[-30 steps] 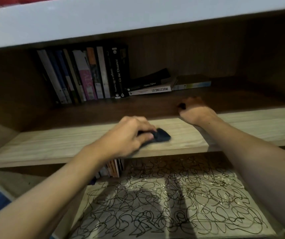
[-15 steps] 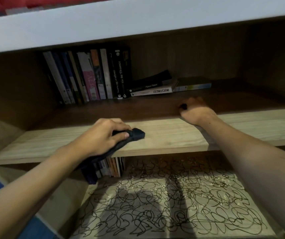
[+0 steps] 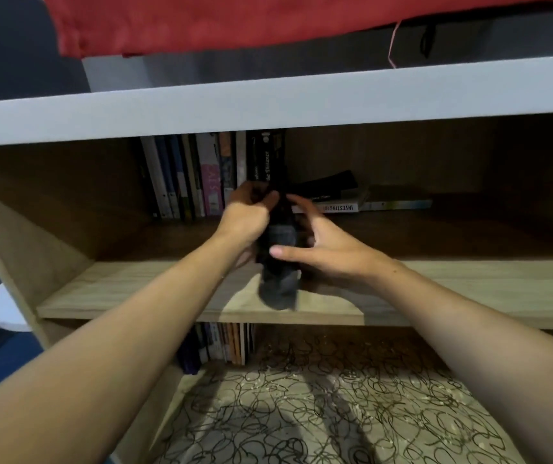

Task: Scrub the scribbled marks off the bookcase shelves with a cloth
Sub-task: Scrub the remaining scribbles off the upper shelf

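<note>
**Dark cloth held up between two hands at a marked bookcase**

At the centre of the frame, a person's left hand (image 3: 248, 209) pinches the top of a dark cloth (image 3: 278, 262) between thumb and curled fingers, so that the cloth hangs down in a long fold. Its lower end, blurred, reaches the front part of the middle shelf (image 3: 469, 289), a pale wood-grain board crossing the frame from left to right; whether it touches the board cannot be told. The right hand (image 3: 332, 249) sits just right of the cloth with fingers straight and spread, thumb pointing left across the fabric; it grips nothing, and whether the palm touches the cloth is not clear.

Behind the hands, at the back of the shelf, a row of upright books (image 3: 201, 175) stands left of centre. Right of them, a few books lying flat (image 3: 368, 202) form a low stack, one spine reading "INVESTING101".

Across the bottom of the frame, the lower shelf (image 3: 318, 413) is covered in looping black scribbles (image 3: 402, 396), crossed by the shadows of both forearms. More book spines (image 3: 228, 343) stand at the back left of that lower compartment.

A thick white board (image 3: 268, 98) runs across the upper part of the frame, forming the top of the bookcase. Above it, red fabric (image 3: 235, 21) fills the upper edge.
</note>
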